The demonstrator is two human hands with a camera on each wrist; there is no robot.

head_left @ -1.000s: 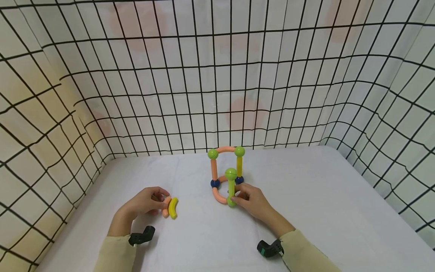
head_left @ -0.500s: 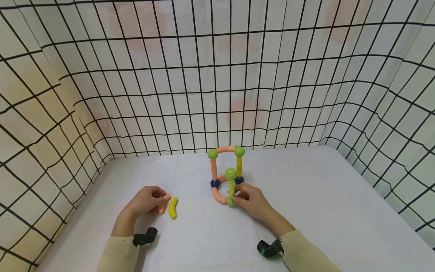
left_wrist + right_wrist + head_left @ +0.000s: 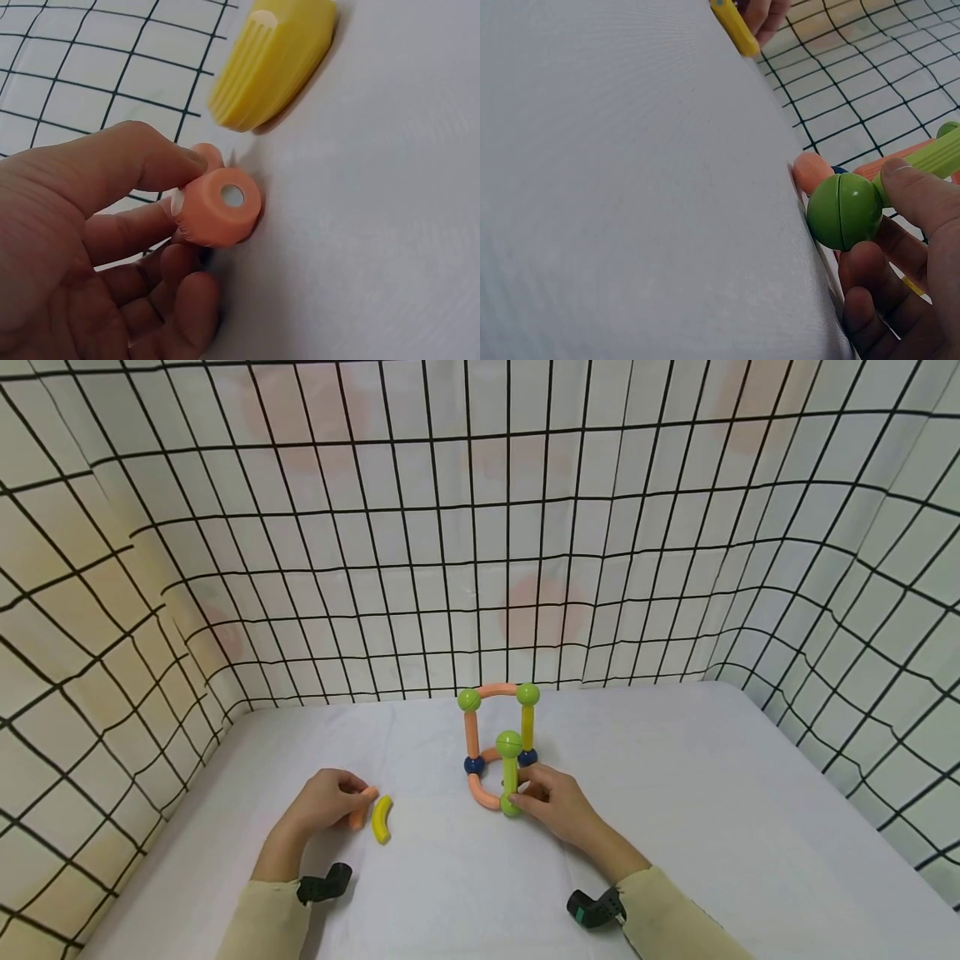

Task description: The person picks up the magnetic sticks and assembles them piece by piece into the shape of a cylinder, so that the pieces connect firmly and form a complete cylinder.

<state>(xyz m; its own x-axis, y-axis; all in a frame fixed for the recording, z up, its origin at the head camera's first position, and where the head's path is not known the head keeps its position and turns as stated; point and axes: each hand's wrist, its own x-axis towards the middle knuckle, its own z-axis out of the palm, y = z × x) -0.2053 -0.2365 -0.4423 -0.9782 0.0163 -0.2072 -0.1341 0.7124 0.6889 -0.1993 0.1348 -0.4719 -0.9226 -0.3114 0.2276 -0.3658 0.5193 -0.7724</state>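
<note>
Head view: orange curved rod [image 3: 360, 811] pinched in left hand [image 3: 324, 802]; green rod [image 3: 511, 779] of frame held by right hand [image 3: 553, 803]; yellow curved rod [image 3: 382, 818] left beside on bench [image 3: 675, 793]. Joining judged next.

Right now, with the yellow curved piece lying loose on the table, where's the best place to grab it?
Probably pinch the yellow piece across its middle, coming from above. It lies flat and apart from the left hand, so both ribbed sides are free, and its ends taper, giving less to hold.

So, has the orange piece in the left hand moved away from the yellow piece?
Yes. The orange piece, pinched by the left hand, drew left and back from the yellow piece, which stayed put; a gap now shows between them.
</note>
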